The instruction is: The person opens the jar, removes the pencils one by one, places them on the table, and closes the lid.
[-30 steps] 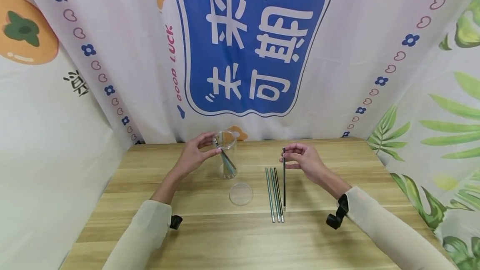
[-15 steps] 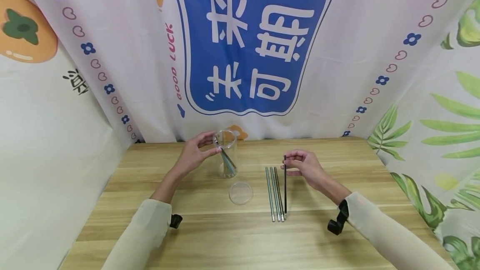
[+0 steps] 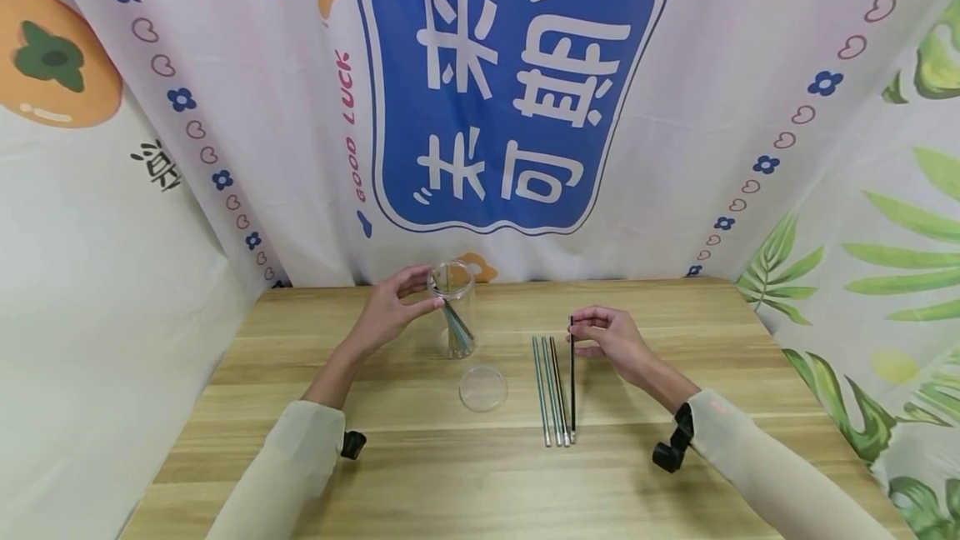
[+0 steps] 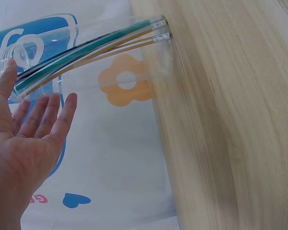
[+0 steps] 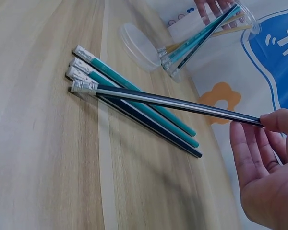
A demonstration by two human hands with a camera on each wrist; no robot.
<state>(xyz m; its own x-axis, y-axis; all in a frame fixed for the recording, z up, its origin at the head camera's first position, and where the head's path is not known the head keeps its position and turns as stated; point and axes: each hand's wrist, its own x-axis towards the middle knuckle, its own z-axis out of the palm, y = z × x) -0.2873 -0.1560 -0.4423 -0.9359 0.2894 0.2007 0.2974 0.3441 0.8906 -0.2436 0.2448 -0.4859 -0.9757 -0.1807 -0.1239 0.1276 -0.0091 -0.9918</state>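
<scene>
Pencil with a white stripe [image 5: 182,105] could slip, since the right grip [image 3: 611,336] pinched just its end; the left grip [image 3: 386,311] held the clear jar [image 3: 466,308].

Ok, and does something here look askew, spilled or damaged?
Only the backdrop cloth looks odd: its GOOD LUCK lettering runs sideways, as if hung turned. The jar stands upright, three loose pencils lie side by side; no spill or damage shows.

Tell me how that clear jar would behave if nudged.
The clear jar seems apt to tip if pushed near its rim, being taller than wide. The pencils inside would probably shift, since they lean together with space to spare. Its smooth wall may be slippery, though I cannot tell glass from plastic.
</scene>
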